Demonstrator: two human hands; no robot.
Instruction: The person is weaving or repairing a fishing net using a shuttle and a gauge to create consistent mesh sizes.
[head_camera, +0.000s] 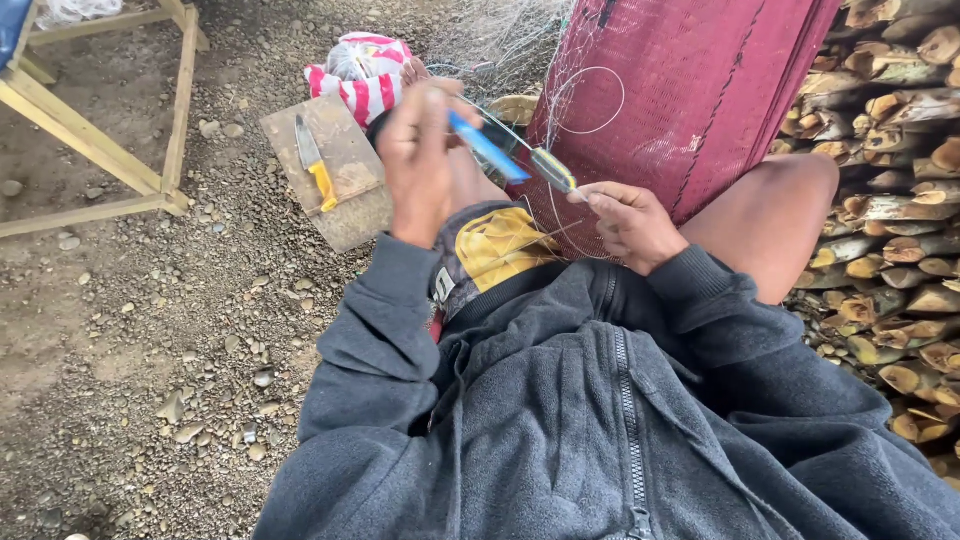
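Note:
My left hand (422, 160) is raised over my knee and grips a flat blue netting needle (486, 148) that points right and down. My right hand (628, 222) pinches thin clear fishing line (590, 100) and the mesh beside a small yellowish gauge stick (552, 168). The line loops up in front of a dark red net sack (690, 90) that hangs over my right leg. Fine white netting (510, 35) spreads behind the hands. I wear a grey zip fleece and sit with bare knees.
A wooden board (345, 185) lies on the gravel with a yellow-handled knife (315, 165) on it. A red and white striped cloth bundle (365, 75) sits beyond it. A wooden frame (90, 140) stands at the left; stacked cut logs (890, 200) fill the right.

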